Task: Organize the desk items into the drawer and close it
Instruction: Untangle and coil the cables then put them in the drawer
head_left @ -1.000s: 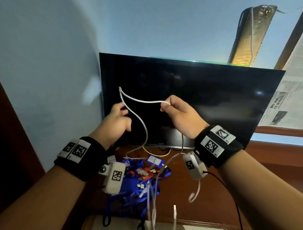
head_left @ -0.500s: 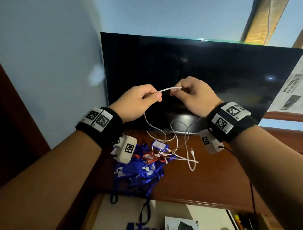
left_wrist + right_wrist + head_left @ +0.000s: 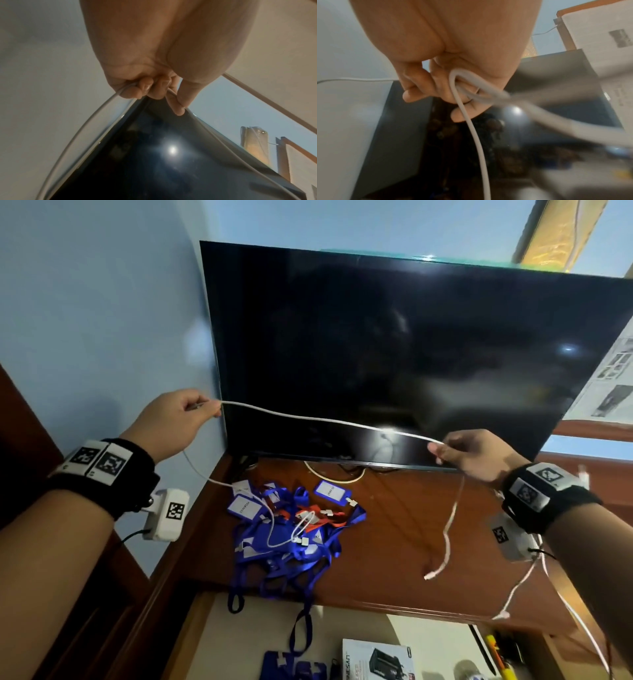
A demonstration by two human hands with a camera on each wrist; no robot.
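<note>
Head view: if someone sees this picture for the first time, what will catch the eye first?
First, the white cable stretched in front of the dark screen, pinched by the left hand at one side and the right hand at the other. Next, the heap of blue lanyards on the desk below. The open drawer shows at the bottom edge.

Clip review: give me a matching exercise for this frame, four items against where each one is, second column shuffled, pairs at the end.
1. white cable
2. blue lanyards
3. boxed product
4. monitor

A. lying in the open drawer
B. standing at the back of the desk
C. stretched between the left hand and right hand
D. heaped on the desktop

Pairs: 1-C, 2-D, 3-A, 4-B
</note>
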